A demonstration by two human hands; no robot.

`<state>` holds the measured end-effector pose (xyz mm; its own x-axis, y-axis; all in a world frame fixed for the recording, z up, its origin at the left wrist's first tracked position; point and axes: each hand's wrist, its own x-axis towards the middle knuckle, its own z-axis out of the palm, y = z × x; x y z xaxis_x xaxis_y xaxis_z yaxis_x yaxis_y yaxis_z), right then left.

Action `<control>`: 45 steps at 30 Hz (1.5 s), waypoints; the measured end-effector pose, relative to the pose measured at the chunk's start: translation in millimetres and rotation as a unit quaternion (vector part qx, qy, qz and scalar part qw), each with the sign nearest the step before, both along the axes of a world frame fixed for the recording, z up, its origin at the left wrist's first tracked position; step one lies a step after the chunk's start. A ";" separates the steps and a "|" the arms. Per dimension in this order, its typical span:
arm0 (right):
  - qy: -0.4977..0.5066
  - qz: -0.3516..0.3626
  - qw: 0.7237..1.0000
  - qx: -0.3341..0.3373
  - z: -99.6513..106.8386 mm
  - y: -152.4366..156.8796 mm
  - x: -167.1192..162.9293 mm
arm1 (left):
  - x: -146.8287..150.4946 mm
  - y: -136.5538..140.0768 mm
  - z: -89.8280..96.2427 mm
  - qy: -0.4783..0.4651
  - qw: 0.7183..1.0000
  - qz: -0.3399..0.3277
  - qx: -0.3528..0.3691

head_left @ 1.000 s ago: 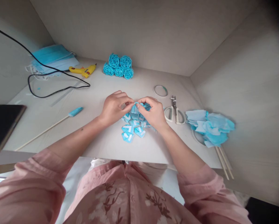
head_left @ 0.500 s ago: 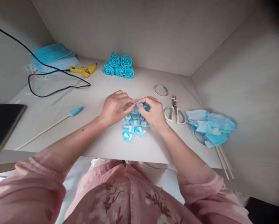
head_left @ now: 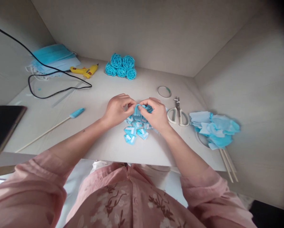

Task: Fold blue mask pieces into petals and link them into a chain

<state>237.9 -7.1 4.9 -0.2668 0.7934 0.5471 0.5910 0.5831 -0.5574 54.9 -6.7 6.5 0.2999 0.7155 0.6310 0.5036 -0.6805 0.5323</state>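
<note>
Between my two hands is a small blue fabric petal [head_left: 138, 110], its curved upper edge showing between the fingertips. My left hand [head_left: 119, 109] pinches the petal's left side with thumb and forefinger. From the other side, my right hand [head_left: 155, 112] grips it the same way, thumb on the front. Below the hands lie several folded blue petals with white strips [head_left: 130, 136] on the table. More blue pieces are partly hidden behind my right hand.
At the back stand several rolled blue roses [head_left: 121, 66]. A yellow glue gun [head_left: 85, 71] with a black cord lies near blue face masks [head_left: 53, 57]. White-handled scissors [head_left: 178, 114], a tape ring [head_left: 164, 91] and crumpled blue fabric [head_left: 214, 126] are rightward. Leftward are a blue-tipped stick [head_left: 77, 113] and phone [head_left: 5, 126].
My left fingertips have shifted slightly left and down along the petal's edge, so more of its curved top shows. My right hand stays nearly still.
</note>
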 end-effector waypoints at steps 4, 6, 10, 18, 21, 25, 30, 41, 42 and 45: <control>0.005 0.002 1.000 -0.001 0.5 -0.6 0.0 | 0.9 -0.5 -0.4 -0.038 0.998 0.002 -0.052; 0.008 0.000 1.000 0.000 0.7 -0.7 0.1 | 1.0 -0.7 -0.4 -0.049 0.997 0.005 -0.064; 0.008 -0.003 1.000 0.000 0.8 0.0 0.5 | 0.4 -0.6 0.3 -0.043 0.998 0.010 -0.052; 0.004 -0.004 1.000 0.001 -0.1 0.5 0.0 | 0.0 -0.1 1.5 -0.007 1.000 0.009 0.008; 0.004 -0.001 1.000 0.004 -0.4 0.1 -0.4 | 0.9 -1.0 2.8 -0.028 0.999 0.007 -0.024; -0.003 0.003 1.000 -0.004 0.5 -0.6 -0.9 | 2.8 -3.1 4.6 -0.075 0.989 0.016 -0.126; -0.002 0.012 1.000 -0.004 1.8 -0.6 -0.5 | 4.5 -2.9 3.2 -0.167 0.949 0.000 -0.266; 0.117 -0.011 0.993 -0.030 3.5 0.3 6.2 | 0.7 1.1 4.3 -0.255 0.922 -0.024 -0.291; 0.128 -0.022 0.991 -0.024 3.8 0.4 6.9 | 0.7 0.5 4.8 -0.259 0.921 -0.017 -0.291; 0.138 -0.050 0.989 -0.003 4.1 0.9 8.5 | 0.8 -2.0 6.9 -0.278 0.908 -0.018 -0.313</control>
